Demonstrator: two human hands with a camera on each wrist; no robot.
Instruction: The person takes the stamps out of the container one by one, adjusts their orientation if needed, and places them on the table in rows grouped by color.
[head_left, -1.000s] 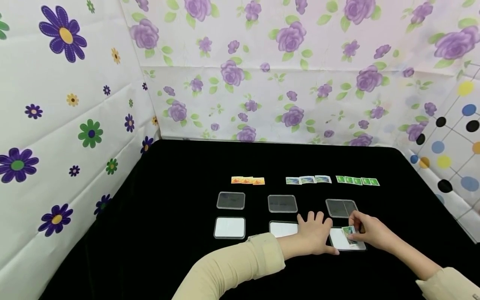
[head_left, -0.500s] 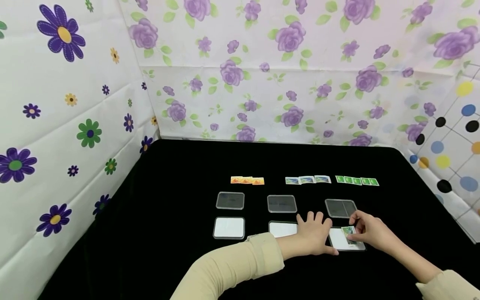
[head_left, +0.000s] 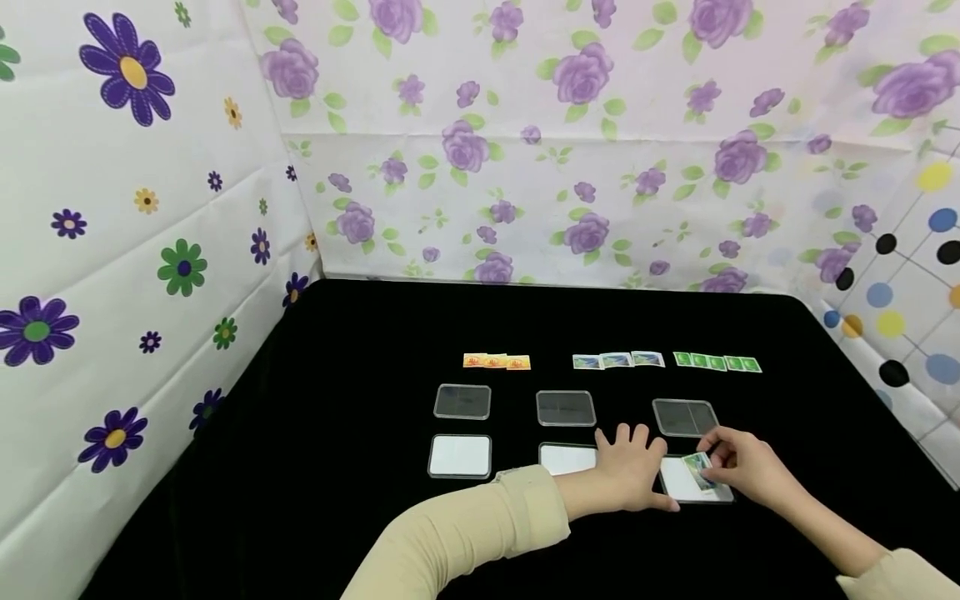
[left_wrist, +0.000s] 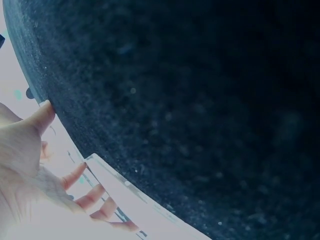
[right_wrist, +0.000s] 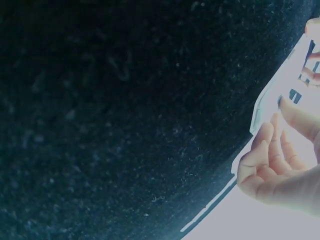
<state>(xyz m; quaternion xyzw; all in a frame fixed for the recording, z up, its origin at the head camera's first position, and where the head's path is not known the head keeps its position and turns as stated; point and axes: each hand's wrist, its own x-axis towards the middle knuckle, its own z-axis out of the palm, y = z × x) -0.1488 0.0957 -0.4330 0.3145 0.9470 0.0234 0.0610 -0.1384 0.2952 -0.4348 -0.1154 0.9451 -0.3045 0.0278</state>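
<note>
In the head view my right hand (head_left: 750,468) pinches a small green-and-blue stamp (head_left: 698,472) between thumb and fingertips. The stamp is tilted, over the white insert of the rightmost clear case base (head_left: 677,482). My left hand (head_left: 632,467) lies spread, its thumb at the near left edge of that base and its palm partly over the middle base (head_left: 564,458). In the left wrist view the left hand's fingers (left_wrist: 91,196) reach along a pale case edge. The right wrist view is washed out; the right hand (right_wrist: 280,160) shows curled fingers, the stamp unclear.
A third white-lined base (head_left: 460,457) lies to the left. Behind the bases sit three clear lids (head_left: 462,402). Farther back are orange stamps (head_left: 496,361), blue landscape stamps (head_left: 617,359) and several green stamps (head_left: 716,362), on black cloth (head_left: 315,400). Patterned sheets (head_left: 450,208) stand around.
The stamp has turned from nearly upright to slanted, its top leaning left. My right hand has shifted very slightly with it. The left hand keeps its place.
</note>
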